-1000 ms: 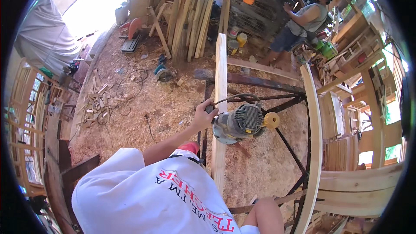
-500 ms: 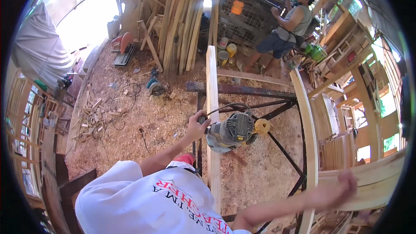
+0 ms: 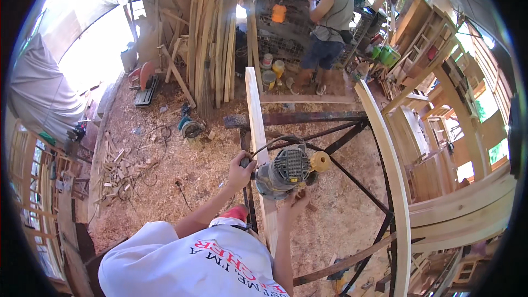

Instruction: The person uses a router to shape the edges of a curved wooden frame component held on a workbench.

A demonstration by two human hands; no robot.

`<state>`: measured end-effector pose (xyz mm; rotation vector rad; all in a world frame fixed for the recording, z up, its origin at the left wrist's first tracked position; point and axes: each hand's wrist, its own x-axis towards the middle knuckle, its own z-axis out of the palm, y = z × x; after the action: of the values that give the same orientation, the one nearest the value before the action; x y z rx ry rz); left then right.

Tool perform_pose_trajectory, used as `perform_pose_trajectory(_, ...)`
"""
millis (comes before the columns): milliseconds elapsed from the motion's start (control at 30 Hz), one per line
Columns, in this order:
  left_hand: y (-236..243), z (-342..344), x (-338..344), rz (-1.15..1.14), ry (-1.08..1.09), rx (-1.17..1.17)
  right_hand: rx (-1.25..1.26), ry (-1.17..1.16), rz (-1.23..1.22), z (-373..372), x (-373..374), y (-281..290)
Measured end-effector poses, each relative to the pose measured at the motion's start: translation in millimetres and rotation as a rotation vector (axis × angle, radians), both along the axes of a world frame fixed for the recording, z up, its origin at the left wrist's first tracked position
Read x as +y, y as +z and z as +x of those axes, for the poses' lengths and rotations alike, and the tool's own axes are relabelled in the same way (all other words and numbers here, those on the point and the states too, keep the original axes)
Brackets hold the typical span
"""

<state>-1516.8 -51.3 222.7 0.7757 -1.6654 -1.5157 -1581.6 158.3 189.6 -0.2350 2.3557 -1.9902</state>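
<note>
A grey router (image 3: 279,173) with a black ribbed top and a yellow round part (image 3: 320,161) on its right rests on a long, narrow wooden plank (image 3: 256,111). My left hand (image 3: 240,171) is closed around the black knob on the router's left side. Close to the router's lower right is my right hand (image 3: 296,203), its fingers curled by the tool's base and the plank's edge. What those fingers hold, if anything, is hidden. A black cord (image 3: 275,142) arches over the plank from the router.
A dark metal frame (image 3: 308,117) supports the plank and a second, bowed-looking plank (image 3: 385,148) on the right. A circular saw (image 3: 191,127) and wood offcuts (image 3: 118,173) lie on the sawdust-covered floor. Another person (image 3: 330,16) stands at the back beside paint cans (image 3: 268,77).
My right hand has come from over the right plank to the router's lower right. My left hand stays on the knob. The other person has turned and stands more upright.
</note>
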Motion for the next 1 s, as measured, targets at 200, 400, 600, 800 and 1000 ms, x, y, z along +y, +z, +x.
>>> perform_pose_trajectory(200, 4, 5, 0, -0.005, -0.007, -0.068, 0.221, 0.246, 0.442, 52, -4, 21)
perform_pose_trajectory(400, 9, 0, 2, 0.009, -0.008, 0.006, 0.250, 0.210, 0.559, 52, -3, 7)
perform_pose_trajectory(600, 5, 0, 1, -0.002, 0.000, 0.004, 0.366, 0.280, 0.836, 58, 0, 4)
perform_pose_trajectory(800, -2, 1, -2, -0.005, 0.006, -0.029, 0.356, 0.348, 0.913, 55, -2, 16)
perform_pose_trajectory(1000, -9, -2, -3, 0.007, -0.002, 0.015, 0.351, 0.346, 0.924, 53, -2, 9)
